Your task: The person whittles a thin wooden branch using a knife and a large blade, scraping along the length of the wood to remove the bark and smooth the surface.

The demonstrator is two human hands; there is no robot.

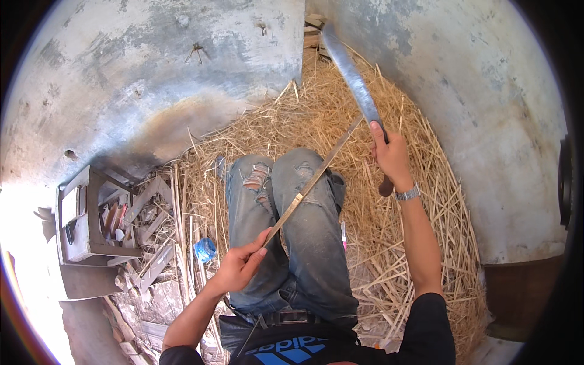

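Observation:
A thin bamboo strip [299,198] slants up across my jeans from lower left to upper right. Its lower end is pinched in my left hand [241,264], between thumb and fingers. My right hand [392,159] is wrapped around the dark handle of a machete [351,74], thumb laid along the base of the blade. The long, slightly curved blade points up and away to the left, toward the corner of the walls. The strip's far end reaches close to the base of the blade; whether they touch I cannot tell.
Straw-like shavings [413,243] and split pieces cover the floor around my legs. At left lie a worn wooden box frame [112,248] with scraps inside, several long strips [182,219] and a blue roll of twine [205,249]. Stained grey walls [213,55] stand ahead and at right.

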